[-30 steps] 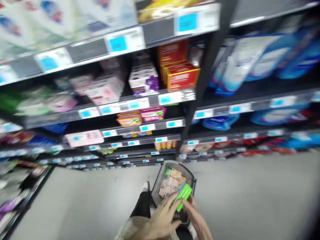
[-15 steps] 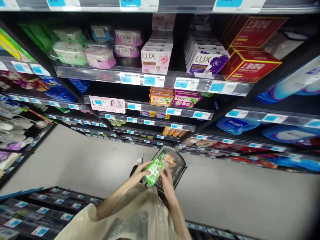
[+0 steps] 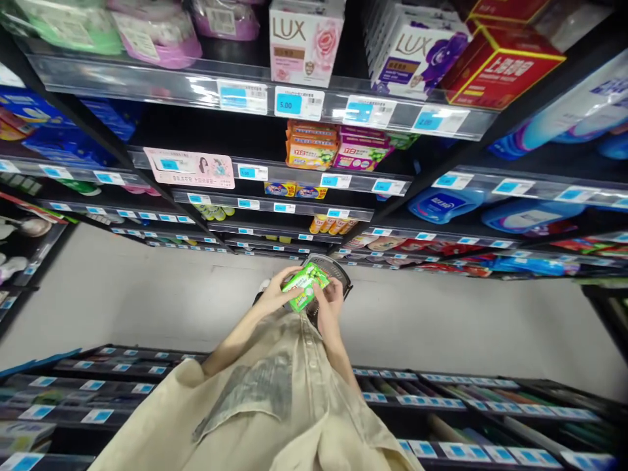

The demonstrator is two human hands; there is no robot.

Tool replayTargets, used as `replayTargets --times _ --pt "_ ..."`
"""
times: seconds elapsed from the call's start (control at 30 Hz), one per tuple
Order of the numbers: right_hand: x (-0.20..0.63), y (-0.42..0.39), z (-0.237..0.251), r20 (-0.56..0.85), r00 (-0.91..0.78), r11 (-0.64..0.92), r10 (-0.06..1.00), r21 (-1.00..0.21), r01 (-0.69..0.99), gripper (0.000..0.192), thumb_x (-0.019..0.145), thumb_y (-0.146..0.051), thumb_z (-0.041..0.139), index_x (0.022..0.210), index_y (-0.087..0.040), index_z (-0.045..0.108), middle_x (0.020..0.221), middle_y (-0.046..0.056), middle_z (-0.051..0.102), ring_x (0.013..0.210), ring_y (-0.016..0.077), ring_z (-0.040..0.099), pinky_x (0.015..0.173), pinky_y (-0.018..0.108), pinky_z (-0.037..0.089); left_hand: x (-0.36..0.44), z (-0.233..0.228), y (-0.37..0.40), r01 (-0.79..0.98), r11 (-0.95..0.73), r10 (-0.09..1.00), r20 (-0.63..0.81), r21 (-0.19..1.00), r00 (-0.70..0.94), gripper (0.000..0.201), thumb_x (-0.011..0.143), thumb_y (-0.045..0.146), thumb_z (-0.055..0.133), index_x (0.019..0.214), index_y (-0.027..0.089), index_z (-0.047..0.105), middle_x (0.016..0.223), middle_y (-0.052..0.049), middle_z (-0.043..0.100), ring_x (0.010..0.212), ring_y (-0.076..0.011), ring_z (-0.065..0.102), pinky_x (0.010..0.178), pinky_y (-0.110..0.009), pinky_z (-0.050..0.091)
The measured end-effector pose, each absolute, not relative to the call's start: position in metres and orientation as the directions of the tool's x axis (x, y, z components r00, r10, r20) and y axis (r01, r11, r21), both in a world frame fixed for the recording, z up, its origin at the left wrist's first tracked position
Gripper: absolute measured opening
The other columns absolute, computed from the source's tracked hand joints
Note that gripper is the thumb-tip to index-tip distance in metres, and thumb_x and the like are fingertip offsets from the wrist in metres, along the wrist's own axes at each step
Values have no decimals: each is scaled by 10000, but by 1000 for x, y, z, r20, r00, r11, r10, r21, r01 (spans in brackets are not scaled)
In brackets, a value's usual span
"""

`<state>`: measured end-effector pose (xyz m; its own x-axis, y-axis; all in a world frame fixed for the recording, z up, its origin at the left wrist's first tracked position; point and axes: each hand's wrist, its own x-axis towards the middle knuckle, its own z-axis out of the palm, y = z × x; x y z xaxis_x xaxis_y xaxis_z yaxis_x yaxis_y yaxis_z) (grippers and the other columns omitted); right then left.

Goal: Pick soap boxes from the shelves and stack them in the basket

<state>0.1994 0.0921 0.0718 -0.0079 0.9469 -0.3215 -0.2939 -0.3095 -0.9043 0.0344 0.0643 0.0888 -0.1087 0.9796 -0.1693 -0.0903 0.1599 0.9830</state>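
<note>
A: What takes up the most room?
B: Dark shelving (image 3: 122, 82), crossing the whole upper half of the frame. Below it, a pale floor (image 3: 441, 320) stretches across the middle.

A: And next in size?
B: The wearer's beige shirt (image 3: 314, 366), filling the bottom centre. Then a dark basket (image 3: 347, 278), just above the centre line of buttons; its rim shows behind the hands, but most of it is covered, so I can't fairly say what lies inside.

A: What stocks the shelves?
B: A blue bottle (image 3: 444, 204) lies right of centre. A pink sign (image 3: 189, 168) hangs on a shelf edge at left. At the top, a red box (image 3: 505, 69) sits beside a purple-flowered LUX box (image 3: 417, 55), with a rose-printed LUX box (image 3: 307, 42) further left.

A: And the hands?
B: The left hand (image 3: 275, 296) is curled round one end of something, thumb laid on its face. The right hand (image 3: 330, 304) grips the opposite end, fingers bent and thumb also on the front.

A: Round what?
B: A green packet (image 3: 305, 286), tilted, near the centre of the frame, held between both hands in front of the basket.

A: Anything smaller?
B: Price labels (image 3: 299, 103), white and blue, along the shelf edges.
</note>
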Motion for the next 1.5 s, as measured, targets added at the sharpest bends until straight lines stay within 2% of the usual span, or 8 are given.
replayTargets --times 0.17,0.33,0.6,0.77,0.93,1.17,1.33,1.5 --pt "182 85 56 -579 -158 -563 800 -632 -533 419 766 -371 835 1120 -296 625 1119 -9 753 976 181 704 822 298 566 35 93 51 444 100 990 -44 890 -134 508 898 226 698 1404 239 649 1434 -72 698 1265 -255 693 1118 -413 544" --pt "180 76 46 -608 -446 -739 656 -398 -544 177 798 -389 686 917 -264 647 899 -1 760 873 223 683 845 376 573 25 84 31 795 -197 979 67 573 194 685 934 45 517 1555 333 537 1575 -14 590 1403 -235 614 1066 -381 584" --pt "188 84 64 -521 -479 -703 706 -436 -562 512 820 -672 647 1176 -307 700 1202 41 783 1222 289 672 1005 460 558 10 80 14 681 -598 795 203 424 572 647 1020 26 430 1623 262 422 1562 -45 602 1599 -194 351 1336 -503 306" --pt "193 93 70 -606 -306 -668 735 -569 -480 619 740 -722 686 1199 -307 671 1120 71 784 1162 307 709 1029 493 561 21 80 -5 662 -561 817 201 498 541 497 1094 105 387 1551 256 512 1461 -41 686 1481 -176 534 1295 -447 399" --pt "194 95 71 -627 -307 -683 716 -536 -496 522 765 -676 707 1123 -297 685 953 60 775 1121 309 727 1053 504 563 27 81 -4 659 -494 833 90 567 546 532 1084 87 344 1547 263 537 1530 -49 624 1492 -223 522 1283 -440 401" --pt "190 97 84 -509 -481 -695 714 -424 -581 451 831 -589 706 1159 -279 719 1026 32 777 1178 309 705 1021 478 582 20 80 5 785 -535 818 423 313 389 595 1019 25 487 1570 248 499 1514 -87 638 1593 -246 364 1334 -519 262" --pt "201 101 90 -420 -533 -674 735 -542 -502 649 764 -676 775 1274 -284 691 1171 64 772 1185 305 694 1010 466 581 15 98 25 609 -470 861 482 639 159 388 1004 169 600 1380 240 665 1400 -97 724 1461 -270 559 1172 -482 512" --pt "222 122 81 -309 -448 -481 839 -807 -344 597 630 -623 941 1092 -292 757 1060 39 762 1009 267 705 911 388 603 15 122 55 387 4 988 56 922 -146 384 935 412 707 1264 216 714 1215 -81 793 1044 -236 761 938 -366 620"
